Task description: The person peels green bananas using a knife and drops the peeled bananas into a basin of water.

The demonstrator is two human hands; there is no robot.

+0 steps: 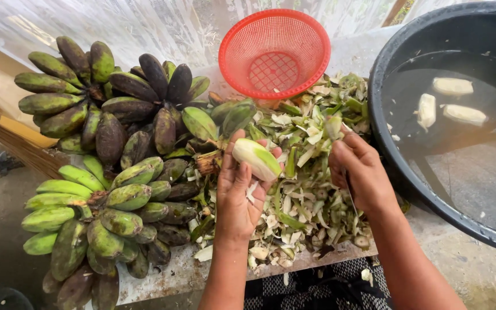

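Left hand (239,186) open, palm up, fingers (229,158) only a little curled, cradling a half-peeled banana (256,159). Banana across the fingertips, touching them, above the peel pile (302,195). Long way slanted: one end up-left by the thumb, other end down-right. Right hand (363,172) just beside it, fingers curled tight around a thin knife (351,192), blade pointing down. Bunches of green bananas (104,166) to the left, red basket (274,53) behind, black tub (397,172) of water with peeled bananas (452,103) to the right.
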